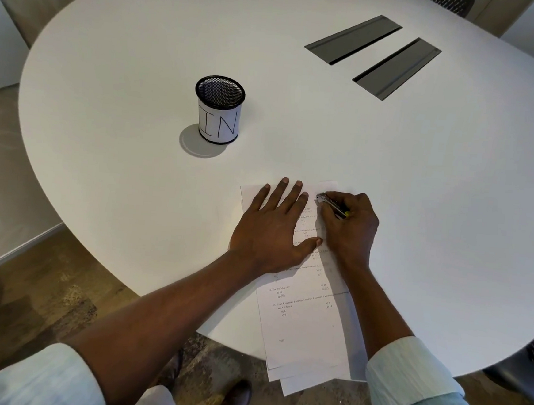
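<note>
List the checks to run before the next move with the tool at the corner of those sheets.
1. Left hand presses flat on the stack of white printed sheets: ok.
2. Right hand grips the small silver metal tool: ok.
3. Tool's tip sits at the sheets' far right corner: ok.
4. Sheet edges aligned: not ok; the near ends fan out past the white table edge.
5. Corner actually seated inside the tool: cannot tell.
6. Black mesh cup labelled IN stands apart from both hands: ok.
</note>
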`<state>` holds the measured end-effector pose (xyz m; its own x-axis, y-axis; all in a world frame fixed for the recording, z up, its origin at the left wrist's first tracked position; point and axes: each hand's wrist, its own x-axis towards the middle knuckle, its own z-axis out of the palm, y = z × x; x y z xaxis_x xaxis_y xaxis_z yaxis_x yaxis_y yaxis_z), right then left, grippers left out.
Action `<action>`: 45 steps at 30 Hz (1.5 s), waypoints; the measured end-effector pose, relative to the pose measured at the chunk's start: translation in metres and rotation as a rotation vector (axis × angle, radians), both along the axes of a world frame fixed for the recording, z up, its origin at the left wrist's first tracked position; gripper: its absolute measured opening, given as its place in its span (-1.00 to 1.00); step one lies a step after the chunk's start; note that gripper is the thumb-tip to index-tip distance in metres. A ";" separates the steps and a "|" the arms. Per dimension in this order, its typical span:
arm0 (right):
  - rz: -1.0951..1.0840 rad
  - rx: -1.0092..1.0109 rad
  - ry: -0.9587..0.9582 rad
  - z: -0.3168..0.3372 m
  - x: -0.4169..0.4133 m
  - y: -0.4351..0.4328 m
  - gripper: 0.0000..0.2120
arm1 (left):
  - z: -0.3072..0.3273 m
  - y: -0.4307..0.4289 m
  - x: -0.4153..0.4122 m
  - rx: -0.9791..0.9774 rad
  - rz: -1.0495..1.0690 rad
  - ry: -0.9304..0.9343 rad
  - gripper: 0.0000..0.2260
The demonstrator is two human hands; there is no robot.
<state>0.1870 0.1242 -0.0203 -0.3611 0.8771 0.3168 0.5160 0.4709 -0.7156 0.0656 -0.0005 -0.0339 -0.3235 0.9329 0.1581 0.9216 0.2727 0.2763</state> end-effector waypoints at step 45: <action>0.163 -0.087 0.257 0.007 0.005 0.000 -0.72 | -0.002 0.002 0.000 -0.017 0.003 0.026 -0.15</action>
